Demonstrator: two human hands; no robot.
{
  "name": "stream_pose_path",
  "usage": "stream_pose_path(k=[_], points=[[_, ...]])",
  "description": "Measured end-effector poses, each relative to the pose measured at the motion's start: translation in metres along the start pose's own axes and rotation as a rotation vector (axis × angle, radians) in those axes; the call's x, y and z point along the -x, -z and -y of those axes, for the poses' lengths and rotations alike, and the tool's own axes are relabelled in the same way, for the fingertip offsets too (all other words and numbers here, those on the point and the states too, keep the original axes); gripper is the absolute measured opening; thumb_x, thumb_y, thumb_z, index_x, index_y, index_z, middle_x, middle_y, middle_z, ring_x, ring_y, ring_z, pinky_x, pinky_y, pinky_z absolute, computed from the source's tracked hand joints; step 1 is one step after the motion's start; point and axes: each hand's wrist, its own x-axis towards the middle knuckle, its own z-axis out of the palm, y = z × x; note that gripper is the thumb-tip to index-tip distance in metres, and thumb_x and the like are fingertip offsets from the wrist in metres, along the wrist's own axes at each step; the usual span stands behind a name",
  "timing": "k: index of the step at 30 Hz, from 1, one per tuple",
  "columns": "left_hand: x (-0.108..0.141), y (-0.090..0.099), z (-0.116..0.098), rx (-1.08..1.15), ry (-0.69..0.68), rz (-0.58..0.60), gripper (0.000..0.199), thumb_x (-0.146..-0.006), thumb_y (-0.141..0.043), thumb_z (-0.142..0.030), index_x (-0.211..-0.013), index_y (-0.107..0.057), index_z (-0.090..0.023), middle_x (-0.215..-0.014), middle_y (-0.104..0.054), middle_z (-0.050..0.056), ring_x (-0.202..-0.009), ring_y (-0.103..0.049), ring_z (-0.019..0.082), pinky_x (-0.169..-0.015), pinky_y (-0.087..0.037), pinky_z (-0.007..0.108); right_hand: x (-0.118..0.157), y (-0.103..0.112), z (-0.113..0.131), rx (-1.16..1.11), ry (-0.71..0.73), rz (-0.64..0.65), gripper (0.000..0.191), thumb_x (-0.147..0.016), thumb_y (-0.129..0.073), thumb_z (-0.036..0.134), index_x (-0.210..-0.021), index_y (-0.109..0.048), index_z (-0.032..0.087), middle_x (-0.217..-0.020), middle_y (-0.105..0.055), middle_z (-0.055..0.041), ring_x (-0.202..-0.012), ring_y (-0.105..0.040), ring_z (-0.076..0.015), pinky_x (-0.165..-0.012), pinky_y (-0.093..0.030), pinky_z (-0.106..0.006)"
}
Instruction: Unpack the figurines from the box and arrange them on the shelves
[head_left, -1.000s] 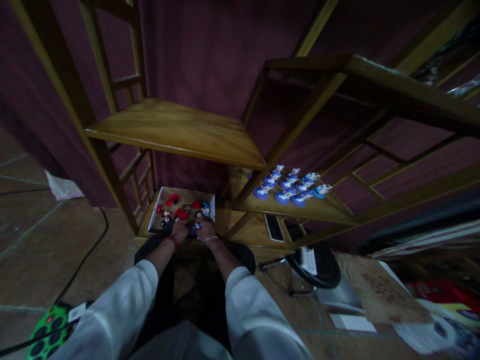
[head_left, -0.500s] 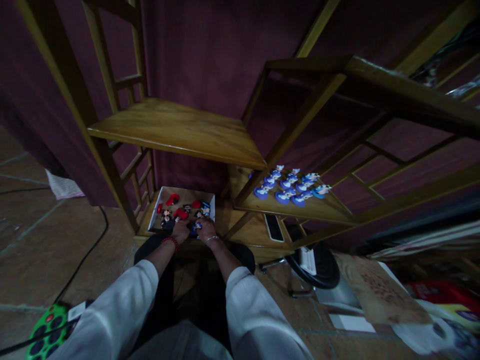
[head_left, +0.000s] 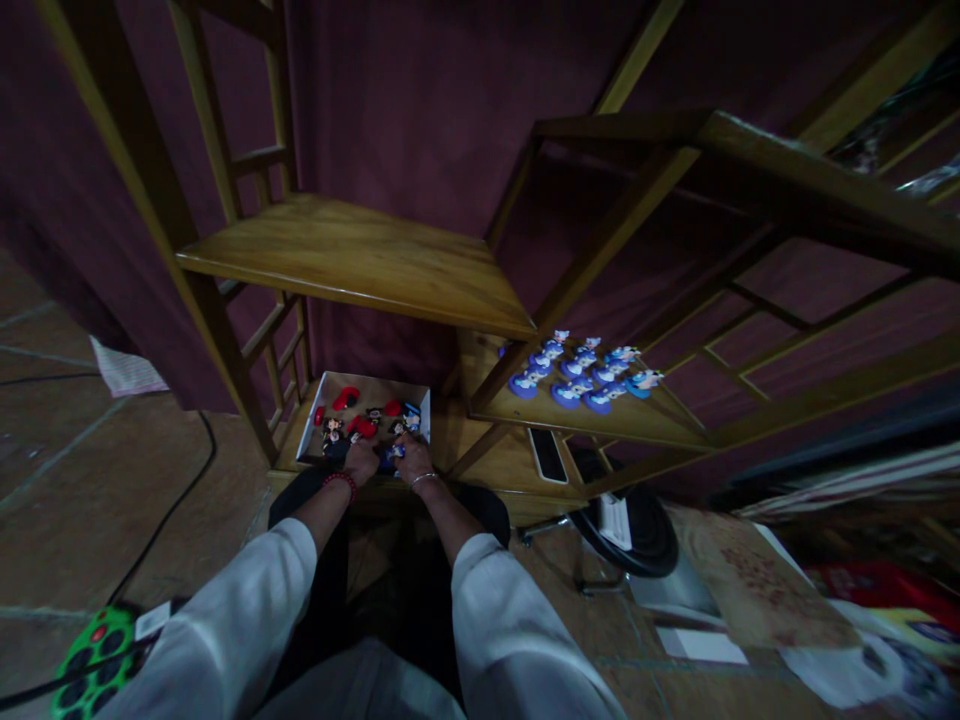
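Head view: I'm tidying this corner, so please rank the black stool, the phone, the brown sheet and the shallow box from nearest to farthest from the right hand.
1. Shallow box: right hand at its near right corner.
2. Phone: right of the box.
3. Black stool: farther right.
4. Brown sheet: farthest, right of the stool.

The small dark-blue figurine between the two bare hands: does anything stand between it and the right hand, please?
Nothing visible does: the bare right hand is right beside the small dark-blue figurine; contact is unclear.
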Motion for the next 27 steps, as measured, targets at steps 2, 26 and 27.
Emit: stream_pose_path(k=[2,26,27], points=[[-0.0004,-0.0007,0.0004,-0.004,0.015,-0.013,0.037,-0.076,-0.046,-0.010,-0.110,-0.061,-0.017,-0.109,-0.063,0.008,-0.100,-0.057,0.016,-0.082,-0.044,0.022,-0.0004,-0.0004,-0.0005,-0.005,0.005,0.007,0.027,-0.066,-0.060,0.010,-0.092,-0.058,0.020,-0.092,-0.063,-0.0031,-0.087,-0.059,-0.0151,-0.083,-0.043,-0.026],[-0.0035,0.0009,0.0059,-0.123,-0.058,-0.040,0.035,-0.075,-0.046,-0.009,-0.103,-0.065,-0.017,-0.107,-0.064,0.008,-0.101,-0.057,0.018,-0.087,-0.042,0.025,-0.0010,0.0026,0.0044,0.050,0.002,-0.006,0.026,-0.069,-0.059,0.011,-0.094,-0.060,0.018,-0.091,-0.062,-0.0047,-0.089,-0.057,-0.0158,-0.082,-0.042,-0.026],[-0.0036,0.0008,0.0066,-0.133,-0.065,-0.039,0.036,-0.075,-0.046,-0.009,-0.103,-0.065,-0.017,-0.108,-0.063,0.008,-0.101,-0.056,0.018,-0.088,-0.042,0.026,-0.0008,0.0028,0.0049,0.058,0.012,-0.008,0.026,-0.069,-0.058,0.011,-0.093,-0.060,0.018,-0.091,-0.062,-0.0048,-0.090,-0.057,-0.0159,-0.083,-0.042,-0.026]])
